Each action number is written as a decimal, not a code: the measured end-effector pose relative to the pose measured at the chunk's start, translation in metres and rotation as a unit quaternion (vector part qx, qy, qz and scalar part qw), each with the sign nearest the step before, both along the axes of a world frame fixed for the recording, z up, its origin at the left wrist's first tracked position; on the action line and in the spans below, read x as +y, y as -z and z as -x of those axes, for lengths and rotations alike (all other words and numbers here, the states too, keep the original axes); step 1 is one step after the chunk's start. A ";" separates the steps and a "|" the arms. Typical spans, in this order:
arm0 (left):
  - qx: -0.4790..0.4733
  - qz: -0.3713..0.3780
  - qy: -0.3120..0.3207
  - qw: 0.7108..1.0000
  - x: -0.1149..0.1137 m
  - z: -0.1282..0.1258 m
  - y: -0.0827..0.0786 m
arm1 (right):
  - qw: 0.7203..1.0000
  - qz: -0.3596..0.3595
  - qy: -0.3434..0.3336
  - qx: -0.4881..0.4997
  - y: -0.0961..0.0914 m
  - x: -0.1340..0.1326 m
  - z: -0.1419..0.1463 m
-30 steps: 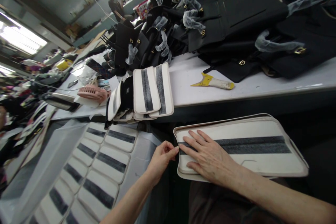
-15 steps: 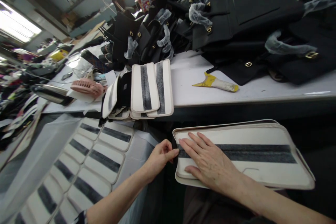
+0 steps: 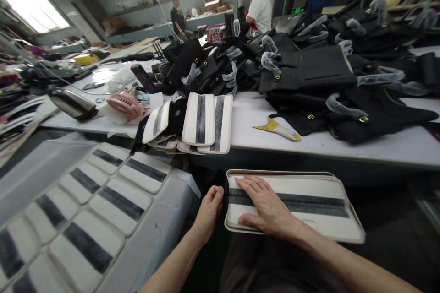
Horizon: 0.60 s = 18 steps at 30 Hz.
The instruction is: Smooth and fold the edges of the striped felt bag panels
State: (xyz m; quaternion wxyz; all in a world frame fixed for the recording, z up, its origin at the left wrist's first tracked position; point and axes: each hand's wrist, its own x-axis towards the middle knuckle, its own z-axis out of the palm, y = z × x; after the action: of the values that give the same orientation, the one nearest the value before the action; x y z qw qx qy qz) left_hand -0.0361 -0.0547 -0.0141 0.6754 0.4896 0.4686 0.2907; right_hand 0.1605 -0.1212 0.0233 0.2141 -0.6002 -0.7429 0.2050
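Observation:
A long white bag panel (image 3: 319, 188) with rounded corners and a dark grey lengthwise strip lies over my lap, with another layer's edge showing beneath it. My right hand (image 3: 266, 208) rests flat on its left half, fingers extended and thumb apart. Just off the panel's left end, my left hand (image 3: 210, 210) is closed, with fingers curled and thumb pressed against them. Whatever it may pinch is hidden; something black shows in the narrow gap between that hand and the panel.
Similar smaller panels (image 3: 123, 206) lie in rows on a covered surface at left. More panels (image 3: 199, 119) are piled at the table edge. Behind are a yellow-and-white tool (image 3: 277, 129), black bags (image 3: 309, 68), a pink fan (image 3: 126, 104), a metal flask (image 3: 73, 103) and two people.
The view has tilted up, bringing a person in a white shirt into sight. My left hand has drawn slightly away from the panel's end. My right hand stays flat on it.

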 end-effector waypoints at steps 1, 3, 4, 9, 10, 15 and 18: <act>-0.004 -0.001 -0.001 1.000 -0.003 0.002 -0.001 | 1.000 -0.001 0.000 -0.002 0.000 -0.001 0.001; -0.005 -0.006 -0.002 1.000 -0.005 0.006 -0.004 | 1.000 -0.005 0.000 -0.006 0.002 -0.002 0.003; -0.001 -0.011 -0.003 1.000 -0.005 0.007 -0.006 | 1.000 -0.007 -0.001 -0.007 0.003 -0.002 0.004; 0.031 -0.039 0.002 0.999 -0.001 0.004 -0.011 | 1.000 0.001 0.003 0.017 0.002 -0.001 0.006; 0.044 -0.054 0.005 0.998 -0.001 0.003 -0.011 | 1.000 0.005 0.003 0.029 -0.001 -0.001 0.005; 0.119 -0.165 0.022 0.979 0.005 0.004 -0.003 | 0.982 0.039 0.013 0.182 -0.012 -0.001 -0.006; 0.168 -0.239 0.075 0.953 0.014 0.006 -0.001 | 0.915 0.047 0.073 0.394 -0.009 0.001 -0.014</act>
State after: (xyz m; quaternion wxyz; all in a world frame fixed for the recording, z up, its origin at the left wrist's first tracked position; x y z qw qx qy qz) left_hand -0.0417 -0.0410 -0.0127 0.4700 0.7124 0.4538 0.2563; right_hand 0.1750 -0.1204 0.0318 0.4751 -0.5331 -0.5420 0.4430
